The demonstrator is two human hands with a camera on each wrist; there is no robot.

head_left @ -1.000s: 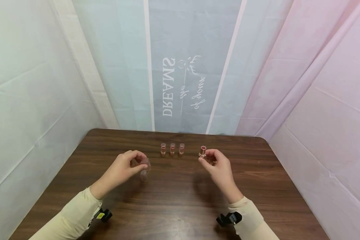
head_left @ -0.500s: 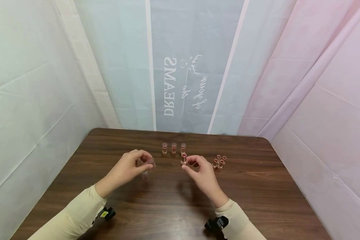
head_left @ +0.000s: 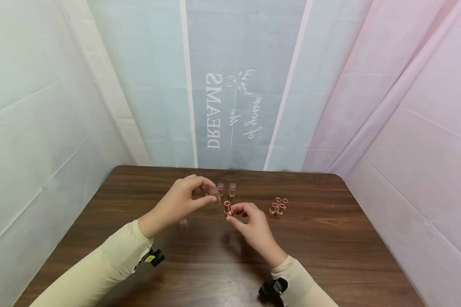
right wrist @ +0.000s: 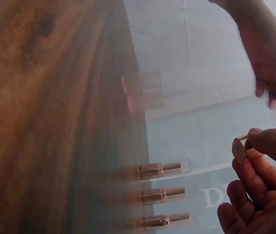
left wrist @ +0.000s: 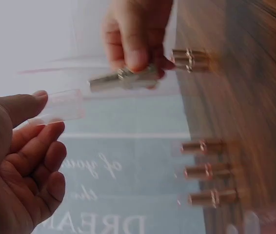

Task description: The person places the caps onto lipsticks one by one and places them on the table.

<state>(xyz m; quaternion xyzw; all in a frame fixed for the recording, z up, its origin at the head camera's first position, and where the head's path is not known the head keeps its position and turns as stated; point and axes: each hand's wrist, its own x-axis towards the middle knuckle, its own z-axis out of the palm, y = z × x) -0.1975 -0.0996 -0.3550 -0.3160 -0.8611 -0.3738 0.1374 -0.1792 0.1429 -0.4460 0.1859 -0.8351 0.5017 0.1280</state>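
Note:
My left hand [head_left: 184,199] pinches a clear cap [left wrist: 62,106] between thumb and fingers, just above and left of the lipstick. The lipstick [head_left: 228,208], rose-gold with a red tip, stands upright in the fingers of my right hand [head_left: 253,224]. In the left wrist view a small gap parts the cap from that lipstick [left wrist: 104,83]. Behind the hands is a row of capped lipsticks [head_left: 232,190]; my left hand covers one of them in the head view, but three capped lipsticks [right wrist: 163,196] show in the right wrist view.
Several uncapped lipsticks [head_left: 281,209] stand in a cluster to the right on the brown wooden table [head_left: 322,247]. Loose clear caps [right wrist: 145,102] stand on the left side; one cap [head_left: 184,225] shows below my left forearm's hand. Fabric curtains [head_left: 161,106] rise behind the table.
My right hand has carried the lipstick leftward, away from the cluster, to the middle. My left hand has lifted a cap and moved it right and up toward the lipstick.

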